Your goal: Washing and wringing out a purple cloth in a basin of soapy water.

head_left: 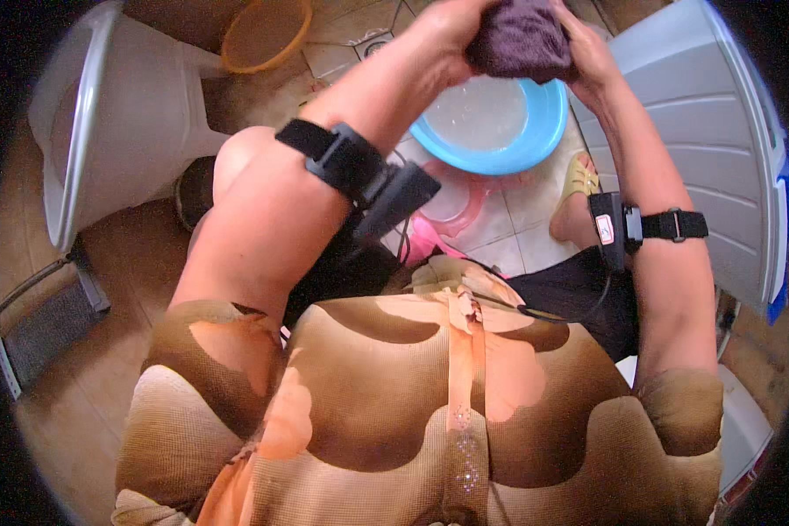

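Note:
A bunched dark purple cloth (524, 42), fuzzy like a towel, is held up at the top of the view. My left hand (454, 39) grips its left side and my right hand (590, 54) its right side. Some fingers are hidden behind the cloth or cut off by the frame's upper edge. Below the cloth stands a round blue basin (548, 131) holding cloudy, whitish water. Part of a pink basin (469, 219) shows just nearer to me.
An orange basin (302, 44) lies at the back left. White plastic furniture (136, 123), perhaps a chair, stands at the left. A pale grey ribbed panel (693, 114) rises at the right. A foot in a yellow slipper (579, 180) rests on the tiles beside the basins.

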